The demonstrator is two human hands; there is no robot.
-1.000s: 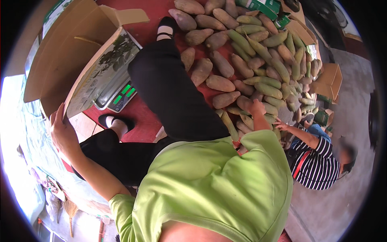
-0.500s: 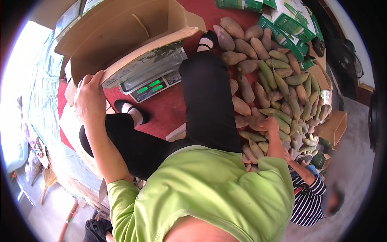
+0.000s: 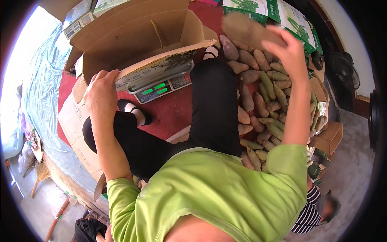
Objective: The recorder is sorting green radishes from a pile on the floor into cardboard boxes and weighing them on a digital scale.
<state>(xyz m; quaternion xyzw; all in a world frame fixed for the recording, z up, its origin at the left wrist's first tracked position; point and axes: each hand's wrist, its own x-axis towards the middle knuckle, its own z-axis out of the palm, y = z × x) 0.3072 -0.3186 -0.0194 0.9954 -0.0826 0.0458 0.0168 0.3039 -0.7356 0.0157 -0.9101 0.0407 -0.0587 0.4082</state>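
Overhead, right hand [image 3: 287,48] lifts tuber [image 3: 250,31] — left hand [image 3: 101,92] grips cardboard box [image 3: 137,36] flap.

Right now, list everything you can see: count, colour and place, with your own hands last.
cardboard box: one, brown, open, on the scale
scale: one, grey with green lit display, on the red floor
red floor: one, under the scale and legs
root pile: many, brown and greenish, right of the legs
green-and-white cartons: several, top right
small brown boxes: a few, far right
person in striped top: one, lower right
left hand: on the box's front flap
right hand: raised, holding a brown root
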